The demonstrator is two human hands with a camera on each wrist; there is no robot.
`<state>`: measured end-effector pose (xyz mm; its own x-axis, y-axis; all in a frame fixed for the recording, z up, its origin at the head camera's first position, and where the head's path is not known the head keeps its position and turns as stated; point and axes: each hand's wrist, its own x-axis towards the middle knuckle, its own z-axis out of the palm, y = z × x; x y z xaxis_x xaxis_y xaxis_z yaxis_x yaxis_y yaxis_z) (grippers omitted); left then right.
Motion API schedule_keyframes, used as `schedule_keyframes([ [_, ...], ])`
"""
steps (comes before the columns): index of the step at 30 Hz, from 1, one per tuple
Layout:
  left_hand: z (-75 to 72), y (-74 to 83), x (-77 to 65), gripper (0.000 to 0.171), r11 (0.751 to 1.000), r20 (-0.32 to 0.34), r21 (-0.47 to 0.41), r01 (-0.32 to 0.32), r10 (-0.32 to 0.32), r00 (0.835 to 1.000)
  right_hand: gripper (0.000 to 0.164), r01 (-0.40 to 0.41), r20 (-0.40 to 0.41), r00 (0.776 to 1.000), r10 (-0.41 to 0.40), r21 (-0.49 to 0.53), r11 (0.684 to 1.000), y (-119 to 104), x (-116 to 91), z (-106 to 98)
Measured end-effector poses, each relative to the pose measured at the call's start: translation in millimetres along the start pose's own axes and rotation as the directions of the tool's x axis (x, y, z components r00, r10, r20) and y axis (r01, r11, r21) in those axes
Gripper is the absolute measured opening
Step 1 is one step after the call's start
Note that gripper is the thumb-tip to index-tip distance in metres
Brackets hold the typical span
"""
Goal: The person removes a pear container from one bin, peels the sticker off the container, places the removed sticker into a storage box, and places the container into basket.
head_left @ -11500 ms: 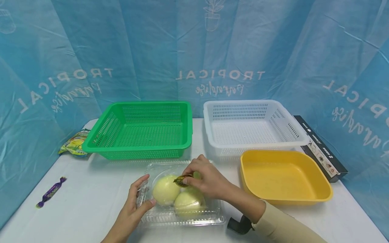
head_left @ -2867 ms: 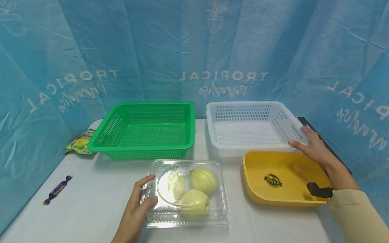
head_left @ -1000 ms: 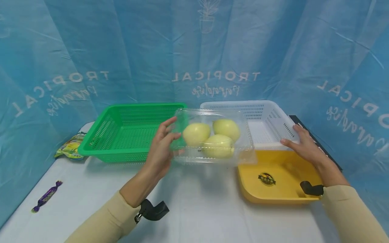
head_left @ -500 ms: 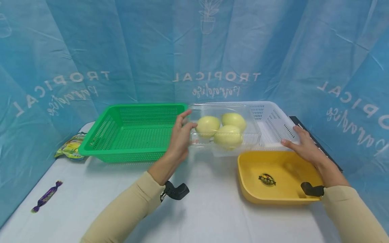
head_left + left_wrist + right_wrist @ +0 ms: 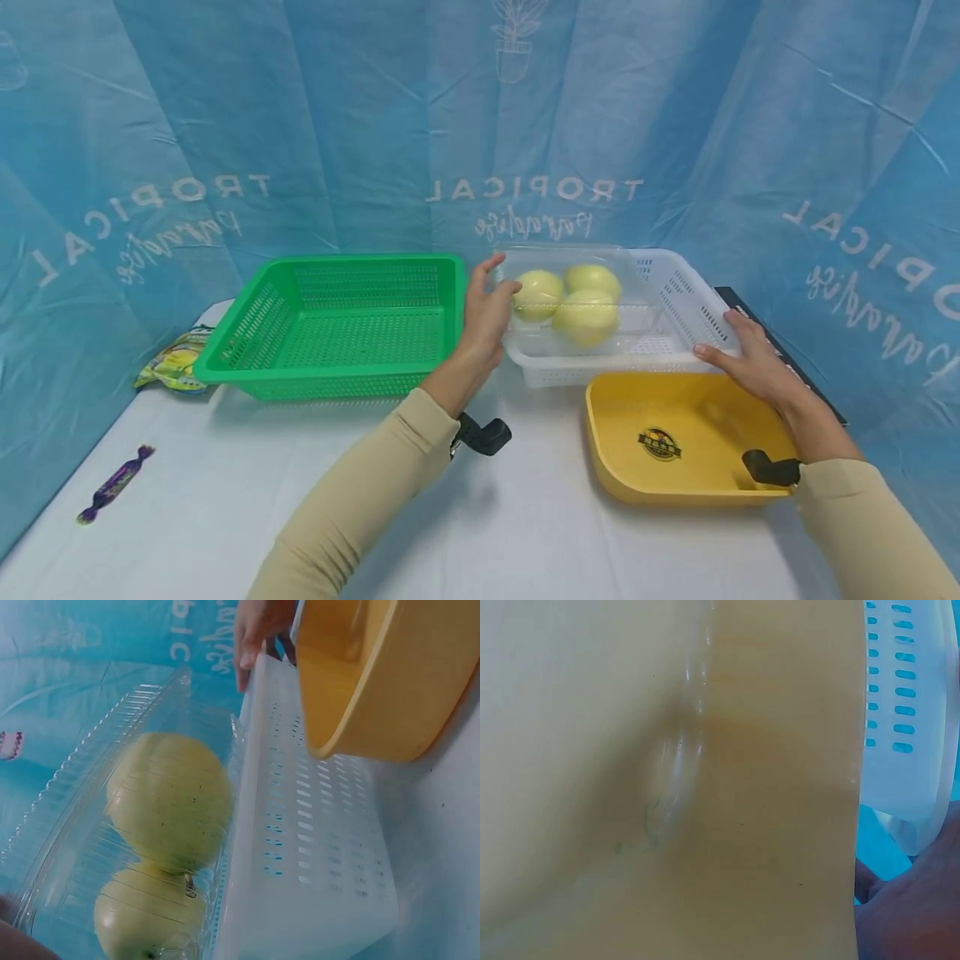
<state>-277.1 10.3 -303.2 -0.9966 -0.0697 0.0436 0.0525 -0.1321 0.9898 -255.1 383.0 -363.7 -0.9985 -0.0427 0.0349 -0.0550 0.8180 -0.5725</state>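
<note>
My left hand (image 5: pixel 486 317) grips the left end of a clear plastic clamshell box (image 5: pixel 636 318). Inside the box lie three pale yellow-green round fruits (image 5: pixel 587 317); a short stem shows on one fruit (image 5: pixel 154 911) in the left wrist view. The box is over the white basket (image 5: pixel 637 364), close behind its near wall; whether it touches the basket floor I cannot tell. My right hand (image 5: pixel 761 362) holds the basket's right front corner, thumb over the rim. A dark round label (image 5: pixel 659 444) lies in the yellow tub (image 5: pixel 693 497) below that hand.
A green basket (image 5: pixel 330 379) stands left of the white one, with a yellow-green packet (image 5: pixel 176 364) beside it. A purple wrapped candy (image 5: pixel 115 485) lies at the table's left. Behind my right hand is a long black box (image 5: pixel 795 358). A blue curtain (image 5: pixel 375 125) hangs behind.
The label went from my right hand into the yellow tub. My left hand lifted the fruit box off the table and carried it right and away over the white basket. Lately my right hand stays put.
</note>
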Motion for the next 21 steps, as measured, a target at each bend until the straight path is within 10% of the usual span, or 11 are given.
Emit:
schedule_keyframes([
  [21,44.6,-16.1,18.1,0.049,0.981,0.000,0.193,-0.005,0.005,1.000,0.097,-0.038,0.017,0.999,0.038,-0.007,0.999,-0.3,-0.2,0.8],
])
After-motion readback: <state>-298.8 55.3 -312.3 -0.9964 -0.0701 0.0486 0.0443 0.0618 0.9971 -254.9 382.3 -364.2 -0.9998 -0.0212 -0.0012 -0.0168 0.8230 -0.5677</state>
